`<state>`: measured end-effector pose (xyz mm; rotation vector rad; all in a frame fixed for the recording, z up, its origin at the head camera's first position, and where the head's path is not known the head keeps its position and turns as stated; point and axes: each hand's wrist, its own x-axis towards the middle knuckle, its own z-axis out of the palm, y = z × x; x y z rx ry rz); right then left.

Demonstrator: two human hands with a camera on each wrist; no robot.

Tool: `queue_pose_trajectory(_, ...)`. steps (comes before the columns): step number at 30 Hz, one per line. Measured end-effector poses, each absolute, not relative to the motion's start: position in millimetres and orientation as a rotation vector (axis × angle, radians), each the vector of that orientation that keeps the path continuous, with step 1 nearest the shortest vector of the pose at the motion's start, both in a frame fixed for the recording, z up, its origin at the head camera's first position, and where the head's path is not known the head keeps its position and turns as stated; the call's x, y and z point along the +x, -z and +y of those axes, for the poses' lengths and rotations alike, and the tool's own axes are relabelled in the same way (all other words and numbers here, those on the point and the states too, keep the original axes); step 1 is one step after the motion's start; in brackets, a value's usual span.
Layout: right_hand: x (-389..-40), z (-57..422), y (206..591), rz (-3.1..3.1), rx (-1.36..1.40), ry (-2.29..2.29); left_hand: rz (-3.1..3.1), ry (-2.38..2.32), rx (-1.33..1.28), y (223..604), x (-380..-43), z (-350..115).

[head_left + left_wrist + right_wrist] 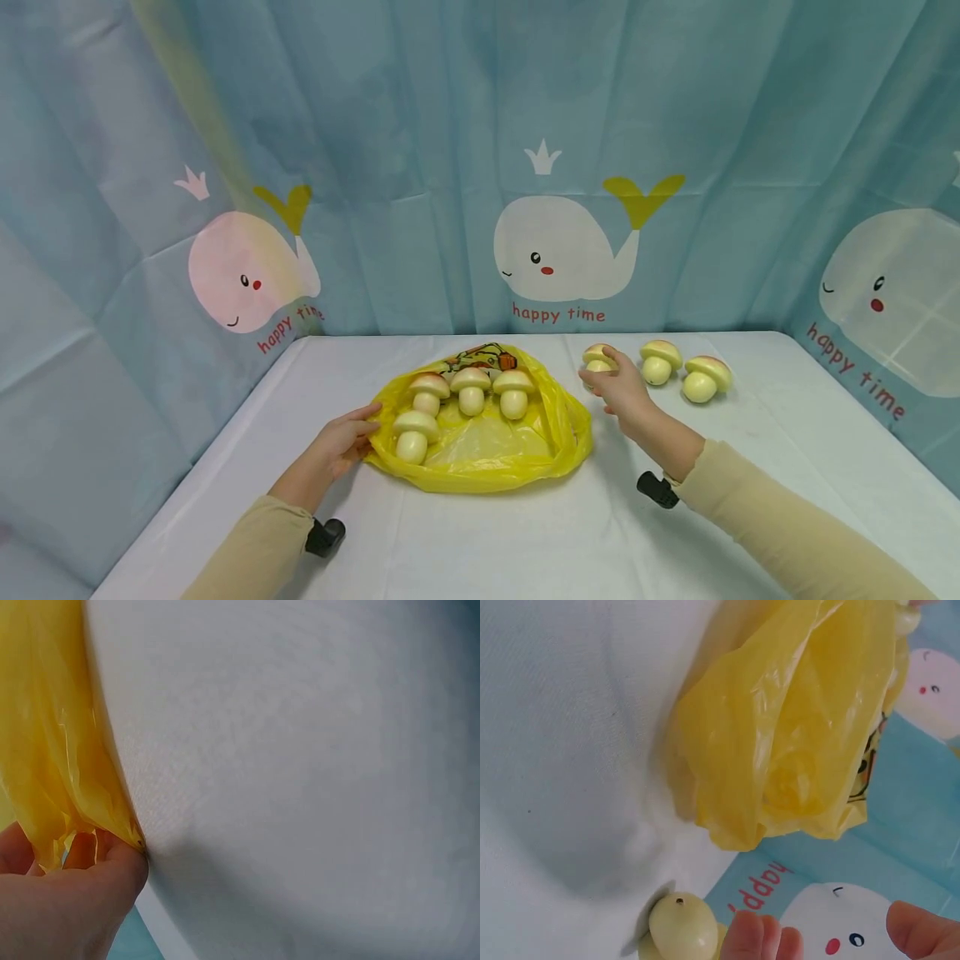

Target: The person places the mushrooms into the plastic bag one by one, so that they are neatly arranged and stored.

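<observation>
My left hand (343,442) pinches the left edge of a yellow plastic bag (480,475), and the left wrist view shows thumb and fingers gathering the plastic (52,772). Several toy mushrooms with pale stems and cream caps, such as this mushroom (413,437), lie in the bag's spread mouth. On the right my right hand (626,396) reaches over a single mushroom (597,354), partly covering it. In the right wrist view its fingers (761,937) and thumb stand apart, with a mushroom (682,926) beside the fingers; no grip shows.
Two more mushrooms, one (660,362) and another (706,379), stand right of my right hand on the white tablecloth (480,550). A blue curtain (420,167) printed with whales hangs behind and at both sides of the table. Each wrist carries a small black device.
</observation>
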<state>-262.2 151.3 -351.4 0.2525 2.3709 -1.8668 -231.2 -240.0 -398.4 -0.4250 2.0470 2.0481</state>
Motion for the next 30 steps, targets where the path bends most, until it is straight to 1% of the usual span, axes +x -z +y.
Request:
queue_pose_trajectory(20,-273.0,166.7,361.5,2.381,0.304,1.874,2.069,-2.040,-0.406,400.3,-231.7,-239.7)
queue_pose_trajectory(30,-282.7,169.9,375.5,2.446,0.277,1.814,2.075,-2.030,-0.425,400.6,-232.7,-239.7)
